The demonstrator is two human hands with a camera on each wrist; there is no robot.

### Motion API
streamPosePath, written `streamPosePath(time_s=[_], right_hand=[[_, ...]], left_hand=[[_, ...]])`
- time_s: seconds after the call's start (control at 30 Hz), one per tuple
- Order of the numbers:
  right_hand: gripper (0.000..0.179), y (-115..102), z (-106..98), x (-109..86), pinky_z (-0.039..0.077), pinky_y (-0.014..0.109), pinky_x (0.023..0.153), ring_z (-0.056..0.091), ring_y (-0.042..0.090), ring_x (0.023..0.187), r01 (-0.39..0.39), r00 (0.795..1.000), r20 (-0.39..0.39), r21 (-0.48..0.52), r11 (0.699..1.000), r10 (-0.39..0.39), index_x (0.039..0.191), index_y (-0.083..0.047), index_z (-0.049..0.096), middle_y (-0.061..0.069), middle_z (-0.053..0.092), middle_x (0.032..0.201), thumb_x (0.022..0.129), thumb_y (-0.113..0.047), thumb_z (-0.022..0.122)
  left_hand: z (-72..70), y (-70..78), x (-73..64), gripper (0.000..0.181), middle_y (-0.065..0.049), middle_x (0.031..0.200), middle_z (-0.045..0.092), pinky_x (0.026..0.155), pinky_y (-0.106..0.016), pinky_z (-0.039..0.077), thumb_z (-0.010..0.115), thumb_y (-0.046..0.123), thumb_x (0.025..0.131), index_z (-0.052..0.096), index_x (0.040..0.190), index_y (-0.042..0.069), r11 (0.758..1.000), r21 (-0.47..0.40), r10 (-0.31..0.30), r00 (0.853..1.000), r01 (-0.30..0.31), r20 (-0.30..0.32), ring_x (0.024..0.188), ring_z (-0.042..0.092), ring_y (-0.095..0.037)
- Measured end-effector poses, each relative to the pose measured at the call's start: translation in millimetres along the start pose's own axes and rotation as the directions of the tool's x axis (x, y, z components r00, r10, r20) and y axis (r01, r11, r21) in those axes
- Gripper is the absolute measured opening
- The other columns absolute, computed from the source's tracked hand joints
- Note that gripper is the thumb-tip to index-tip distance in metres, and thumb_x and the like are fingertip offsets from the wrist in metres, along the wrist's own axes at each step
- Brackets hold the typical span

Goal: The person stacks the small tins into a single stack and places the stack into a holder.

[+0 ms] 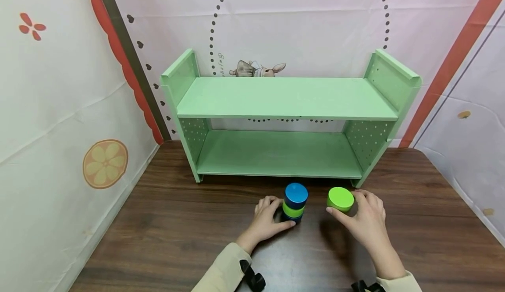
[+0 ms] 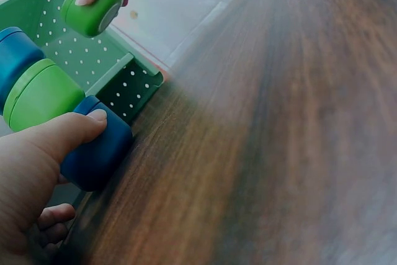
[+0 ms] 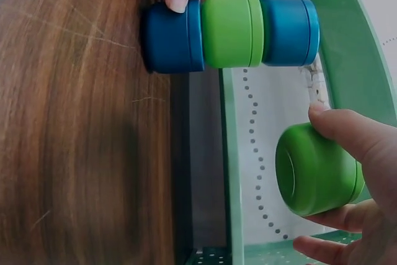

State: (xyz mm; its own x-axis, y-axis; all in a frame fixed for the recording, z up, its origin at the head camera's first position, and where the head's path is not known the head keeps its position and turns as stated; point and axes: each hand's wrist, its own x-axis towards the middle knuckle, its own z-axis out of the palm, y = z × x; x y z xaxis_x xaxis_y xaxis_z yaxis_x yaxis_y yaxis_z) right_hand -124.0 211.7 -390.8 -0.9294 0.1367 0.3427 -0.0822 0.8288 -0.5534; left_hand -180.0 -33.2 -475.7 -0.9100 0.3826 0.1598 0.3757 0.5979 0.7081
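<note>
Three small lidded jars stand in a stack on the table: a blue jar [image 2: 102,147] at the bottom, a green jar [image 3: 232,32] in the middle and another blue jar [image 1: 296,194] on top. My left hand [image 1: 265,222] grips the bottom blue jar, thumb on its near side. To the right of the stack, my right hand [image 1: 367,219] holds a second green jar [image 1: 340,199] between thumb and fingers. That jar hangs in the air, its base visible in both wrist views, with a shadow on the wood below.
A light green two-tier shelf [image 1: 284,97] stands at the back of the brown wooden table [image 1: 177,239], just behind the stack. Printed white cloth [image 1: 315,33] hangs behind it and along both sides. Black straps [image 1: 252,276] circle both wrists.
</note>
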Motion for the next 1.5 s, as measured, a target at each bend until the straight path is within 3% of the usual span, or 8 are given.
streamPosePath(time_s=[0.73,1.5], right_hand=[[0.06,-19.6,4.5,3.9,0.021,0.063,0.094,0.033,0.049,0.117,0.055,0.998,-0.028,0.043,0.998,-0.054,0.109,0.009,0.057,0.029,0.047,0.119,0.069,-0.028,0.084],[0.059,-41.8,9.7,12.1,0.022,0.061,0.099,0.034,0.046,0.118,0.067,0.998,-0.002,0.075,0.995,-0.067,0.111,0.005,0.058,0.026,0.048,0.119,0.071,-0.03,0.083]], left_hand=[[-1.4,-0.5,0.7,0.061,-0.009,0.126,0.048,0.097,-0.051,0.029,0.073,0.046,0.078,0.057,0.127,0.013,1.0,0.0,-0.001,1.0,0.001,-0.003,0.117,0.039,-0.026],[3.3,-4.2,1.7,0.06,-0.01,0.128,0.047,0.096,-0.052,0.031,0.072,0.049,0.079,0.057,0.126,0.015,1.0,0.008,0.006,1.0,-0.006,0.0,0.119,0.039,-0.027]])
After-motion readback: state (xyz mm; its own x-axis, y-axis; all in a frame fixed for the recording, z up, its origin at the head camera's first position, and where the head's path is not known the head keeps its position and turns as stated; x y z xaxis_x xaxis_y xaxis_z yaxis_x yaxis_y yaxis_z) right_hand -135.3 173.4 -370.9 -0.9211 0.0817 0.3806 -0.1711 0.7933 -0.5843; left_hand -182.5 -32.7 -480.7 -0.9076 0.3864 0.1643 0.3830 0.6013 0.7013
